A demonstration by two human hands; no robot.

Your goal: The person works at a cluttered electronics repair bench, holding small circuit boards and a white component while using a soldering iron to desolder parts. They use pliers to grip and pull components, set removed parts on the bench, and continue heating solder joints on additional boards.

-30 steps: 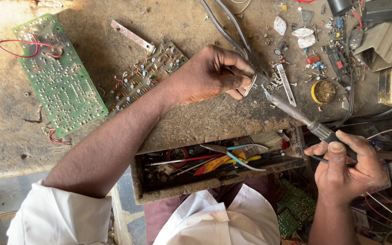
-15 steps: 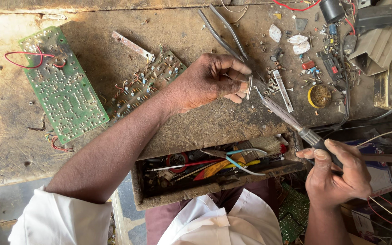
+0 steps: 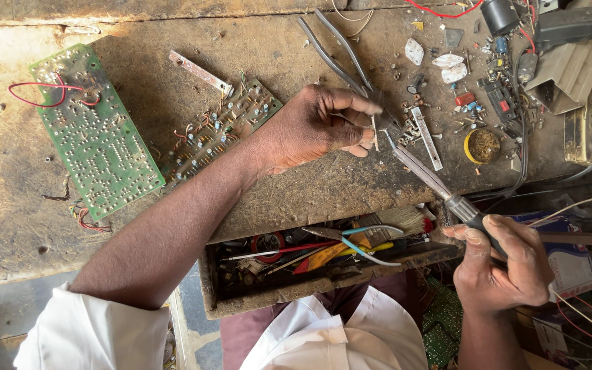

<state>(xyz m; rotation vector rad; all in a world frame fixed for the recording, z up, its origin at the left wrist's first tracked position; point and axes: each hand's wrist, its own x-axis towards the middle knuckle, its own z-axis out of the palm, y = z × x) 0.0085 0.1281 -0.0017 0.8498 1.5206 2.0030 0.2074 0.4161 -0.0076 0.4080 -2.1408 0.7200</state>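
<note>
Far to the left of the left hand, a green circuit board dotted with silver solder points is seen, looped by a red wire. Between them, a darker board speckled with blue and red parts is shown. Below the left hand, yellow, red and light-blue tools are seen in a dark drawer. A black handle and silver shaft are shown on the soldering iron in the right hand. White sleeves are worn.
</note>
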